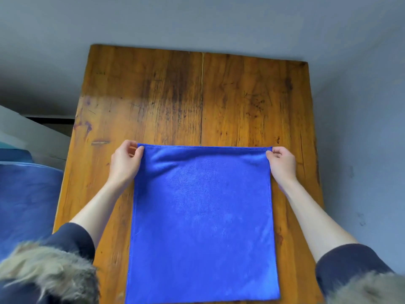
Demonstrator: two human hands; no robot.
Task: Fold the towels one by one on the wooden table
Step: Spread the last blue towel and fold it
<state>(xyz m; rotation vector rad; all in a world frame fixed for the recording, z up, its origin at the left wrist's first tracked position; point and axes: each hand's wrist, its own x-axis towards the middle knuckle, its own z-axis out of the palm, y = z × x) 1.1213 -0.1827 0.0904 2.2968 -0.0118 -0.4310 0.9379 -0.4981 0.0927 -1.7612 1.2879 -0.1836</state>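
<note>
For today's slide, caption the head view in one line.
Both hands, left and right, pinch the blue towel's far corners on the wooden table.

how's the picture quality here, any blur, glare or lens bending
Head view: soft even light, with a pale sheen on the wooden table at its far left; wide-angle bending splays the table edges; the blue towel and both hands, left hand, right hand, look fairly sharp; fur trim at the bottom is blurred.

I can read no writing, label, brand or number anywhere: none on the towel (202, 216) I hold, none on the table (153, 95).
</note>
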